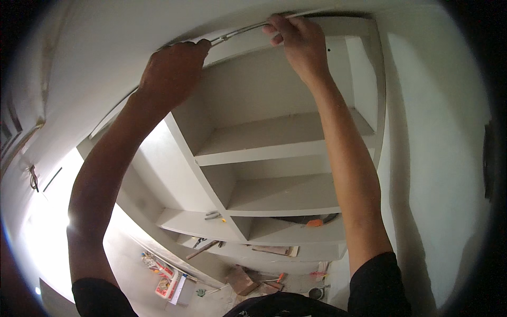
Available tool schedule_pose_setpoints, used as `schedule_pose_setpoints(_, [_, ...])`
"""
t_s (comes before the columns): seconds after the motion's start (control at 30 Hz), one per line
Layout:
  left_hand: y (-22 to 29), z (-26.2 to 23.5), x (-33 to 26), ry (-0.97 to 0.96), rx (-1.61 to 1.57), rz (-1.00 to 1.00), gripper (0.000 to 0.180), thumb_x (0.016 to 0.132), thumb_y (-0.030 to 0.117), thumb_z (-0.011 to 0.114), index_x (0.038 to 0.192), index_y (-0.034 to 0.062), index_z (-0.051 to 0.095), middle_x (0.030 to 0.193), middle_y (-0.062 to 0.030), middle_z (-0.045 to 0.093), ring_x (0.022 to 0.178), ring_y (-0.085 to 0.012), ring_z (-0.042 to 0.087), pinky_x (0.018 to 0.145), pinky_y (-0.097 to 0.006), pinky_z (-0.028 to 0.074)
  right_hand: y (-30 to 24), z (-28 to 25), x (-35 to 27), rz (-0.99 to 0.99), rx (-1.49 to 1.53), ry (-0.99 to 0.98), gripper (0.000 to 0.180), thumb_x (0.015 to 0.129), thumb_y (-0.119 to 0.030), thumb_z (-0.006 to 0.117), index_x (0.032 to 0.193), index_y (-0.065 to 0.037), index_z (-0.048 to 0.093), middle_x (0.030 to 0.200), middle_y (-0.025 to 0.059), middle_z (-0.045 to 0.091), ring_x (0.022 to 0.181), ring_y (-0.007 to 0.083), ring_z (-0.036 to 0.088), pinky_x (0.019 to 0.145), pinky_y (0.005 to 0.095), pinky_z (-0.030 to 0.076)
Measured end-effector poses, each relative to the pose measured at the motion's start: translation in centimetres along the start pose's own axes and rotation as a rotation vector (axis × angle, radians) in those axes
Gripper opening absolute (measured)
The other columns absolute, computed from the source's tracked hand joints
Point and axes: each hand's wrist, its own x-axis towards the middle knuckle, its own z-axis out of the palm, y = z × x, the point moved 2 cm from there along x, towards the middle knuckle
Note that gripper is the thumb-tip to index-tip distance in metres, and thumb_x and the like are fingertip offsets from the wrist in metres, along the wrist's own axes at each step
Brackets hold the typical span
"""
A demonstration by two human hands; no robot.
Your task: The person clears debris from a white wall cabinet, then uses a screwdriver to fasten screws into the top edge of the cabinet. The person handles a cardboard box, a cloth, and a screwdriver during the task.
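Note:
My left hand [177, 68], its back toward me, is closed at the top edge of a white built-in shelf unit [264, 153], up against the ceiling. A thin pale rod or cable [243, 30] with a small joint in it runs from this hand to the right. My right hand [301, 45] is raised higher, near the unit's top right corner. Its thumb and fingers are bent together around the thin rod or cable. Both arms are stretched overhead, and the left fingers are mostly hidden behind the hand.
Pliers [213, 215] lie on a lower left shelf, a wooden-handled tool [203, 250] below them. An orange item [315, 223] sits on a lower right shelf. Far below are a brown box [242, 281] and a dark round container [316, 292]. A white wall [438, 158] stands close on the right.

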Motion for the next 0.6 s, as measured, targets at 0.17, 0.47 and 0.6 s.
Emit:
schedule_pose_setpoints(0.17, [0.2,-0.3,0.2,0.032,0.013,0.022,0.017,0.097,0.010,0.055,0.109,0.0024,0.064,0.082,-0.0201,0.070,0.080,-0.0343,0.073,0.075,-0.048,0.060,-1.8,-0.2,-0.1,0.243,0.033,-0.021,0.029,0.099,-0.032,0.065,0.103,-0.005,0.073,0.090,0.0081,0.074,0.078,0.0161,0.069,0.072,0.0343,0.055])
schedule_pose_setpoints(0.47, [0.7,-0.6,-0.1,-0.012,-0.037,-0.055,0.017,0.104,0.018,0.052,0.109,0.0061,0.064,0.083,-0.0170,0.069,0.076,-0.0341,0.070,0.070,-0.046,0.057,-1.6,-0.3,0.3,0.367,0.085,-0.007,0.044,0.099,-0.038,0.063,0.083,0.002,0.071,0.069,0.0112,0.068,0.060,0.0188,0.063,0.061,0.0357,0.050])
schedule_pose_setpoints(0.6, [1.3,-1.0,-0.2,-0.060,-0.148,-0.150,0.016,0.104,0.018,0.052,0.111,0.0085,0.064,0.084,-0.0159,0.069,0.075,-0.0341,0.069,0.068,-0.046,0.056,-2.0,-0.8,0.2,0.354,0.155,0.006,0.043,0.099,-0.036,0.064,0.081,0.003,0.070,0.069,0.0108,0.067,0.062,0.0178,0.064,0.063,0.0347,0.050])
